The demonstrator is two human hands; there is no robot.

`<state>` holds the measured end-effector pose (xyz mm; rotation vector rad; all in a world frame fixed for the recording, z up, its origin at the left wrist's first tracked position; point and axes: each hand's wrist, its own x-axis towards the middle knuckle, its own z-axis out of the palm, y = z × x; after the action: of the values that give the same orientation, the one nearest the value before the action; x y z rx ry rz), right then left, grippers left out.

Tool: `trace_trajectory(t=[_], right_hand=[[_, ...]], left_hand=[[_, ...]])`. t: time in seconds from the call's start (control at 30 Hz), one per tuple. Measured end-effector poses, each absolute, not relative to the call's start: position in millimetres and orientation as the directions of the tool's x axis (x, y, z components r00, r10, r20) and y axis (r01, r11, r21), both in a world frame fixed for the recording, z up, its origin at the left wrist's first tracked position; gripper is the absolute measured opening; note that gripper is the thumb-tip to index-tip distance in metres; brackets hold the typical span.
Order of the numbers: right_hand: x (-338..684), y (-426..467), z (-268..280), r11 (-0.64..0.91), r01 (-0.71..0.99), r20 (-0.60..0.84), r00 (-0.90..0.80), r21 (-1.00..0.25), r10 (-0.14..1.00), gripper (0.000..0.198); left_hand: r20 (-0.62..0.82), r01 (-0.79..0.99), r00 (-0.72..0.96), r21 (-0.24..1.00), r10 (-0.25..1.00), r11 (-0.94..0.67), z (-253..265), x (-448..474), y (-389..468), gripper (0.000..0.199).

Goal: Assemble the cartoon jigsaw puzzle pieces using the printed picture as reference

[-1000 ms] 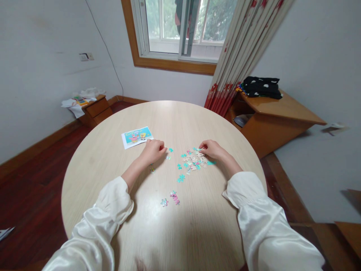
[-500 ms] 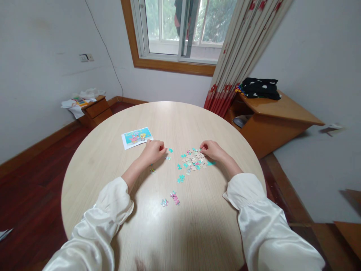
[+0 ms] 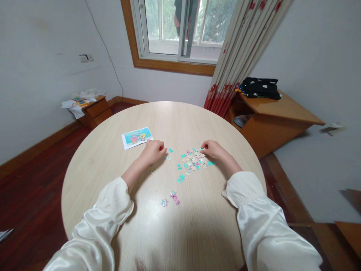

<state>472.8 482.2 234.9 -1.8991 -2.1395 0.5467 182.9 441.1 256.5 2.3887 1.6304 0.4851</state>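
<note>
My left hand [image 3: 153, 150] rests on the table with its fingers curled together, and whatever they may hold is hidden. Just right of its fingertips lie a teal jigsaw piece [image 3: 170, 150] and a paler one [image 3: 168, 158]. A yellowish piece [image 3: 152, 171] sits under the left wrist. My right hand [image 3: 212, 149] pinches a light teal puzzle piece [image 3: 201, 149] at the upper right of a loose pile of jigsaw pieces [image 3: 194, 160], many showing their plain backs. Two joined-looking teal pieces [image 3: 181, 178] lie below the pile. Nearer me are a pink cluster [image 3: 175, 198] and a pale piece [image 3: 164, 203].
A printed cartoon picture [image 3: 137, 137] lies beyond my left hand on the round table [image 3: 186, 237]. A small drawer cabinet [image 3: 97, 111] with papers stands at the left. Behind the table's right edge is a wooden cabinet [image 3: 276, 124] bearing folded black cloth [image 3: 261, 88].
My right hand has shifted very slightly, showing more of the piece at its fingertips. My left hand and the pieces on the table look the same.
</note>
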Motion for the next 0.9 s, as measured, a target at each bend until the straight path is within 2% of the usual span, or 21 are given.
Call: trace_trajectory(t=[0.23,0.4,0.6,0.9], right_hand=[[471.5,481.1,236.9,0.111,0.897,-0.087,-0.163,-0.428,0.983,0.008],[470.9,478.3,235.7,0.131,0.876,-0.068,-0.183,-0.464,0.981,0.006],[472.6,481.3,232.3,0.184,0.863,-0.003,-0.210,-0.471,0.978,0.021],[475.2,489.3,228.7,0.204,0.859,-0.042,-0.252,-0.469,0.967,0.012]], left_hand=[[0.170,0.843,0.330,0.389,0.928,-0.371,255.7,182.0,441.3,0.024],[0.164,0.855,0.333,0.362,0.929,-0.370,255.8,181.8,442.9,0.024],[0.161,0.845,0.336,0.383,0.928,-0.372,255.5,182.0,442.1,0.024],[0.160,0.847,0.343,0.373,0.926,-0.379,252.0,183.3,437.9,0.025]])
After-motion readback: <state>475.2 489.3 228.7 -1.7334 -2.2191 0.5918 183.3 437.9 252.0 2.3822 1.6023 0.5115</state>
